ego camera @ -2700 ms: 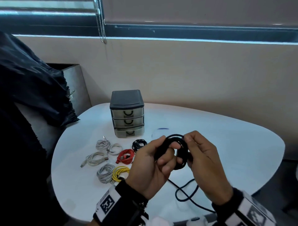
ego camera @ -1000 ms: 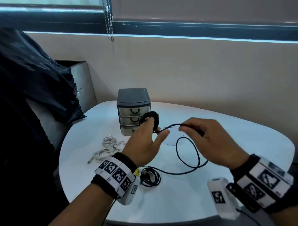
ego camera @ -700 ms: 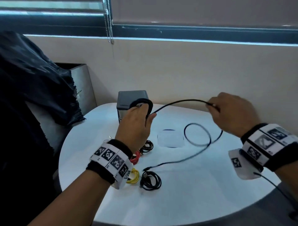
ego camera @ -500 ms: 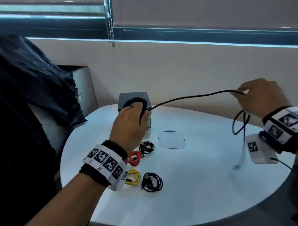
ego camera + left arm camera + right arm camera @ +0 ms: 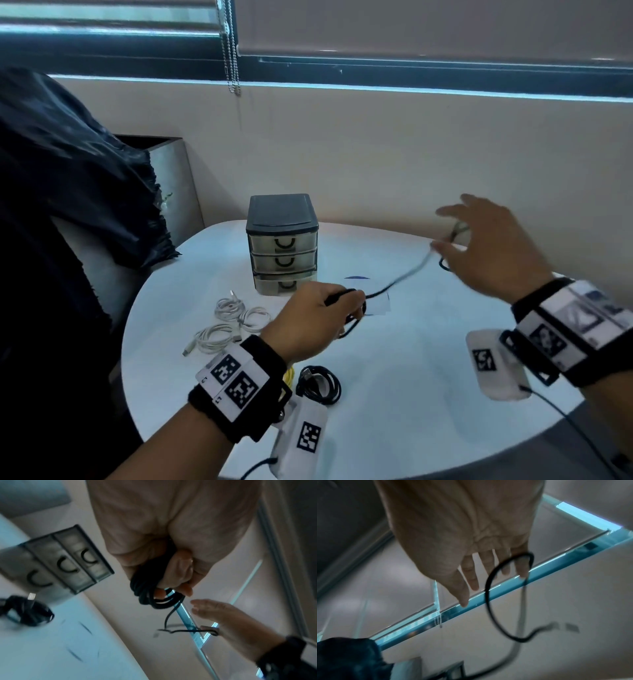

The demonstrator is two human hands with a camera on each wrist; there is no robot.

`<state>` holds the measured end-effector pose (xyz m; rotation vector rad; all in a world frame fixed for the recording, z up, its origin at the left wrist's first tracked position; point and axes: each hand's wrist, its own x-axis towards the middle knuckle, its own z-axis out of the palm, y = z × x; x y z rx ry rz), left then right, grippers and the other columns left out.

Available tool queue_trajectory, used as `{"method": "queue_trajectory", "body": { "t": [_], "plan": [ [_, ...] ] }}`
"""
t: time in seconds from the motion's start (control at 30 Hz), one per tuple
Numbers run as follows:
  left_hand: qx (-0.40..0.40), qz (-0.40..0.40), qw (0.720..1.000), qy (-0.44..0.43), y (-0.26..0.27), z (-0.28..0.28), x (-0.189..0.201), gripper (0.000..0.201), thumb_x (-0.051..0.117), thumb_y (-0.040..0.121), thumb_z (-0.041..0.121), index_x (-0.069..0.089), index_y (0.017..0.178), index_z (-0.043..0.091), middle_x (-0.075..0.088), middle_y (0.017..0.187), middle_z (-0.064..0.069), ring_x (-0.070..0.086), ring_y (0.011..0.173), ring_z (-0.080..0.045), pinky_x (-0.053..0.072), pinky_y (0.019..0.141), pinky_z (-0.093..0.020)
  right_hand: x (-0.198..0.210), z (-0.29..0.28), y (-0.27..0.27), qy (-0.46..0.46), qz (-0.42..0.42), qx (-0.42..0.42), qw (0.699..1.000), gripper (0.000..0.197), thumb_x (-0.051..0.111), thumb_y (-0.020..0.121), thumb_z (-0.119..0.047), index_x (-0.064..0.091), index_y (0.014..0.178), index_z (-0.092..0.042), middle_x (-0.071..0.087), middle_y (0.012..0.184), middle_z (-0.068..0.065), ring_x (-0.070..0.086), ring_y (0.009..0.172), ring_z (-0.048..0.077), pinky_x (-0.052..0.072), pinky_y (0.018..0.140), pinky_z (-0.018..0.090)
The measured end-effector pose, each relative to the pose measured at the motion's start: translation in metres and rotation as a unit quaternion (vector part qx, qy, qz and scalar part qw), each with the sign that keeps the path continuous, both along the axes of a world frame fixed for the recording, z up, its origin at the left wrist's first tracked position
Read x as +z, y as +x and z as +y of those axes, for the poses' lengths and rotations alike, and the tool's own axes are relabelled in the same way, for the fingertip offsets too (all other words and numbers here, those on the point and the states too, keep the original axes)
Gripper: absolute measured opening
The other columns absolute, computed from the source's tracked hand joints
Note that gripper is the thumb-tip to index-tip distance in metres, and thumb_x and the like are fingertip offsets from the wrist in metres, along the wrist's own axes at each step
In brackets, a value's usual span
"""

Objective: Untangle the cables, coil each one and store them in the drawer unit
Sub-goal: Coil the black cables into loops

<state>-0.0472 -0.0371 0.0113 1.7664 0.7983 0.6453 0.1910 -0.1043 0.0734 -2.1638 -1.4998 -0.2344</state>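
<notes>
Left hand: fingers curled round a coiled bundle of black cable, held above the white desk.
Right hand: raised, fingers spread and straight; a loose loop of the same cable hangs across the fingers, not pinched.
Cable run: slack, blurred strand spans the gap between both hands.
Open room: bare desk surface lies below and to the right of the right hand, out to the rounded edge.
Drawer unit: just beyond the left hand, three drawers, all closed.
Beside the left hand, on its outer side: white coiled cables.
Under the left wrist: black coiled cable and a partly hidden yellow cable.
</notes>
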Motion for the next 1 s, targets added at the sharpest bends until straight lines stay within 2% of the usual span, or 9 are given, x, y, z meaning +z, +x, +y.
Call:
{"method": "queue_trajectory", "body": {
  "t": [0.13, 0.23, 0.3, 0.37, 0.47, 0.57, 0.67, 0.83, 1.0],
  "plan": [
    [-0.018, -0.065, 0.986, -0.154, 0.006, -0.011, -0.002, 0.038, 0.053, 0.101, 0.025, 0.056, 0.067, 0.009, 0.032, 0.043, 0.007, 0.033, 0.039, -0.010, 0.038, 0.059, -0.024, -0.029, -0.012, -0.040, 0.012, 0.023, 0.086, 0.996, 0.039, 0.058, 0.089, -0.051, 0.061, 0.123, -0.032, 0.056, 0.134, -0.014, 0.045, 0.129, 0.006, 0.019, 0.117, 0.032],
    [-0.021, -0.123, 0.967, -0.223, 0.010, -0.012, -0.001, 0.036, 0.049, 0.102, 0.021, 0.054, 0.069, 0.007, 0.024, 0.043, 0.007, 0.028, 0.033, -0.007, 0.035, 0.057, -0.024, -0.040, -0.024, -0.065, -0.042, 0.156, 0.204, 0.966, 0.043, 0.051, 0.086, -0.061, 0.063, 0.119, -0.037, 0.062, 0.115, -0.030, 0.054, 0.113, -0.010, 0.024, 0.115, 0.023],
    [-0.019, -0.174, 0.948, -0.265, 0.009, -0.010, -0.003, 0.035, 0.053, 0.099, 0.022, 0.055, 0.067, 0.009, 0.020, 0.044, 0.007, 0.020, 0.035, -0.008, 0.036, 0.057, -0.023, -0.047, -0.028, -0.067, -0.062, 0.255, 0.243, 0.934, 0.027, 0.062, 0.088, -0.047, 0.068, 0.110, -0.032, 0.069, 0.089, -0.022, 0.066, 0.089, -0.002, 0.046, 0.090, 0.017],
    [-0.017, -0.223, 0.926, -0.305, 0.006, -0.007, -0.006, 0.030, 0.061, 0.089, 0.027, 0.055, 0.066, 0.010, 0.018, 0.043, 0.008, 0.015, 0.036, -0.009, 0.040, 0.060, -0.025, -0.051, -0.026, -0.057, -0.024, 0.326, 0.220, 0.919, 0.005, 0.069, 0.089, -0.026, 0.072, 0.093, -0.025, 0.061, 0.063, -0.004, 0.061, 0.060, 0.011, 0.049, 0.063, 0.020],
    [-0.007, -0.280, 0.897, -0.341, -0.002, -0.004, -0.007, 0.028, 0.065, 0.080, 0.029, 0.052, 0.064, 0.010, 0.018, 0.041, 0.009, 0.013, 0.035, -0.008, 0.044, 0.057, -0.022, -0.053, -0.026, -0.025, 0.042, 0.402, 0.147, 0.903, 0.009, 0.072, 0.085, -0.012, 0.075, 0.081, -0.020, 0.057, 0.069, 0.020, 0.044, 0.057, 0.015, 0.041, 0.053, 0.024],
    [0.008, -0.303, 0.878, -0.371, -0.008, 0.000, -0.006, 0.030, 0.065, 0.079, 0.029, 0.055, 0.057, 0.011, 0.018, 0.036, 0.009, 0.016, 0.029, -0.005, 0.044, 0.050, -0.019, -0.050, -0.035, 0.001, 0.068, 0.454, 0.122, 0.880, 0.010, 0.071, 0.085, -0.013, 0.078, 0.085, -0.020, 0.052, 0.063, 0.000, 0.038, 0.054, 0.010, 0.034, 0.054, 0.021],
    [-0.006, -0.320, 0.861, -0.395, -0.008, 0.001, -0.007, 0.030, 0.062, 0.083, 0.031, 0.055, 0.061, 0.011, 0.019, 0.035, 0.010, 0.018, 0.027, -0.004, 0.047, 0.053, -0.019, -0.054, -0.040, 0.010, 0.075, 0.417, 0.105, 0.900, 0.013, 0.071, 0.085, -0.014, 0.080, 0.081, -0.022, 0.061, 0.057, -0.013, 0.046, 0.052, 0.006, 0.037, 0.050, 0.012],
    [-0.023, -0.363, 0.829, -0.426, 0.000, -0.001, -0.005, 0.031, 0.057, 0.086, 0.034, 0.056, 0.066, 0.010, 0.021, 0.036, 0.009, 0.022, 0.027, -0.006, 0.050, 0.060, -0.019, -0.083, -0.048, -0.021, -0.081, 0.140, 0.130, 0.978, 0.012, 0.067, 0.090, -0.034, 0.075, 0.082, -0.040, 0.071, 0.079, -0.025, 0.061, 0.071, -0.003, 0.042, 0.066, 0.015],
    [-0.076, -0.241, 0.892, -0.374, -0.002, -0.013, -0.007, 0.041, 0.070, 0.081, 0.046, 0.056, 0.065, 0.010, 0.020, 0.036, 0.010, 0.020, 0.027, -0.004, 0.051, 0.057, -0.021, -0.072, -0.038, -0.017, 0.177, 0.157, -0.013, 0.972, 0.013, 0.061, 0.094, -0.026, 0.066, 0.082, -0.025, 0.058, 0.054, -0.002, 0.052, 0.054, 0.017, 0.040, 0.053, 0.025]
  ]
}}
